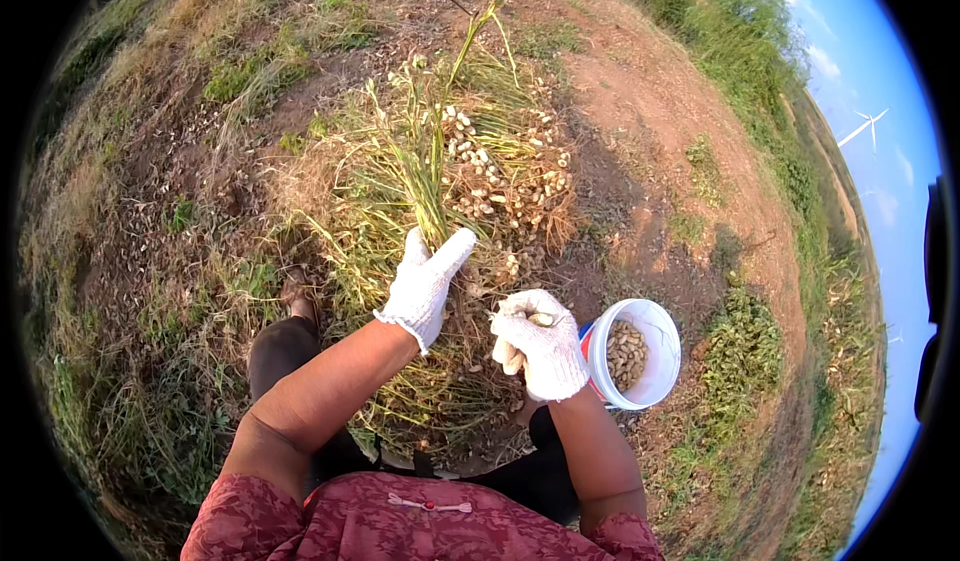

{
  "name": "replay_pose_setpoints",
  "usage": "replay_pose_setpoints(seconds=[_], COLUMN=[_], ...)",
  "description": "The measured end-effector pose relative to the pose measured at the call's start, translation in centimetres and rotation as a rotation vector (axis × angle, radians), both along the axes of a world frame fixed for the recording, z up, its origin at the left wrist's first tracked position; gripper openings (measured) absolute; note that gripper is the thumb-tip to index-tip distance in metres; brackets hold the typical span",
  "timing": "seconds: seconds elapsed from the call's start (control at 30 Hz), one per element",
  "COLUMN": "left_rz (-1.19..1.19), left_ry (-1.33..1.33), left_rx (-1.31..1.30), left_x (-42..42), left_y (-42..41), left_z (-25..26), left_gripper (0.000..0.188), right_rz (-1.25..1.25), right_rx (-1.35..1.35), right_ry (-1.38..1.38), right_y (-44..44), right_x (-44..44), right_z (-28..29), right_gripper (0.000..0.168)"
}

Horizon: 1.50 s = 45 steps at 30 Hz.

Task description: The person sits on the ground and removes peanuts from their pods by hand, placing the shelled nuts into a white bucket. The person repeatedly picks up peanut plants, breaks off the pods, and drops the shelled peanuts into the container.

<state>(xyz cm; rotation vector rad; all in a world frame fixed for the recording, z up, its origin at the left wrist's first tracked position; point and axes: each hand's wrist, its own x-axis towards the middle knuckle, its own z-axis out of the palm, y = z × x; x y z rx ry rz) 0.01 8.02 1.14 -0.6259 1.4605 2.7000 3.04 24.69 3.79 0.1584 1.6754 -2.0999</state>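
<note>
My left hand point(426, 283), in a white knit glove, grips a bundle of peanut plants point(426, 178) by the stems, leafy tops pointing away from me. To its right, my gloved right hand point(536, 343) curls its fingers around picked peanuts, one pale pod point(541, 320) showing in the fist. Beyond my hands lies a heap of pulled peanut plants, with clusters of pods point(480, 163) still on the roots. Just right of my right hand stands a white plastic bucket point(664, 358), partly filled with loose peanuts point(626, 355).
Stripped-looking stems point(442, 403) lie on the ground between my legs. Dry grass and weeds point(150, 336) spread at left. A bare dirt strip point(645, 111) runs at right, beside green plants point(742, 343) and bushes. A wind turbine point(870, 127) stands far off.
</note>
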Motion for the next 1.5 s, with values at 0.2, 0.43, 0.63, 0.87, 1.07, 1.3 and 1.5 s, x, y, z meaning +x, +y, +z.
replay_pose_setpoints(seconds=[0.2,0.43,0.63,0.87,1.07,1.3,1.5], left_rz=[-0.131,-0.18,-0.229,-0.472,-0.649,-0.791,-0.11], left_ry=[0.042,0.069,0.044,-0.043,0.049,0.0,0.094], left_rx=[0.076,0.009,0.109,0.146,0.183,0.231,0.266], left_x=[1.5,2.6,2.5,2.6,3.2,4.4,2.7], left_y=[1.2,0.6,-0.2,-1.1,-1.1,-1.2,-8.9], left_z=[-1.1,-1.6,-1.7,-0.7,-0.2,0.5,4.1], left_gripper=[0.043,0.043,0.033,0.013,0.021,0.015,0.025], right_rz=[0.052,0.139,0.091,0.341,0.38,0.664,-0.032], right_rx=[0.433,0.596,-0.004,-0.196,-0.308,-0.456,0.332], right_ry=[0.118,0.125,-0.132,-0.201,-0.21,-0.079,0.056], right_y=[-1.8,-2.3,-1.5,-0.3,1.4,4.1,11.5], right_x=[-0.4,-1.1,-0.8,-0.6,0.0,0.9,1.3], right_z=[-1.8,-2.5,-3.5,-1.2,-1.3,-1.5,3.7], right_gripper=[0.036,0.031,0.017,0.018,0.011,0.016,0.027])
